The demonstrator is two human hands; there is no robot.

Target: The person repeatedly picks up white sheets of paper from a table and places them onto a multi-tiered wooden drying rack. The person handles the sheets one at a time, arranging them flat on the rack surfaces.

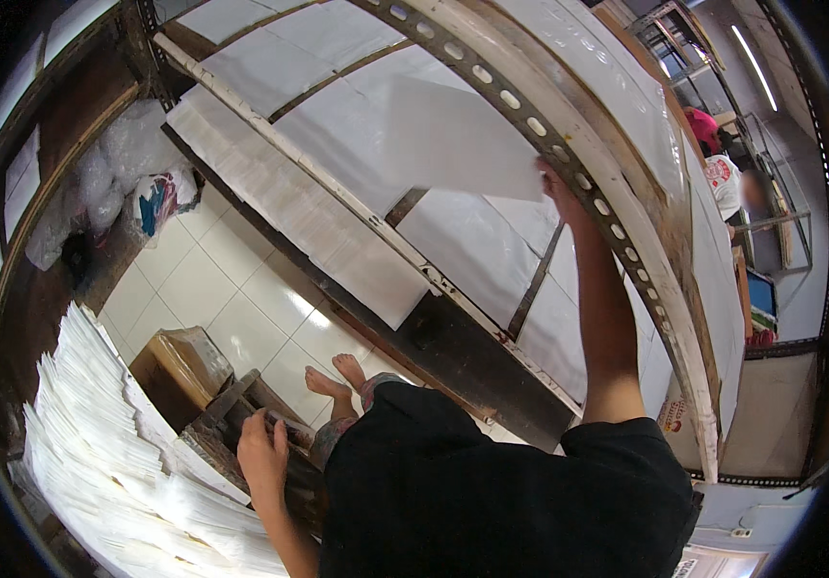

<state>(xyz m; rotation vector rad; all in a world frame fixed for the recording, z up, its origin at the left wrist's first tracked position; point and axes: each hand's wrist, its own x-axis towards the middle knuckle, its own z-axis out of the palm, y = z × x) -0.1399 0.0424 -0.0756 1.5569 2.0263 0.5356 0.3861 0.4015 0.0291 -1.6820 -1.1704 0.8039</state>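
My right hand [553, 189] reaches far forward under a perforated metal rail and grips a pale translucent sheet [463, 135] by its right edge. The sheet hovers or lies over a shelf lined with white panels [472, 241]; whether it touches them I cannot tell. Its far edge is slightly blurred. Back near my body, my left hand [262, 453] is beside a dark wooden stool [225, 424]. Its fingers are slightly bent and apart, with nothing visible in them. A large fanned stack of white sheets [116, 462] lies to the left of this hand.
The perforated rail [536, 126] curves above my right forearm. A row of overlapping white sheets [289, 207] lies along the shelf's near side. Below are a brown box [181, 371] and a tiled floor [241, 289]. Plastic bags [130, 159] sit far left; another person [727, 183] is at far right.
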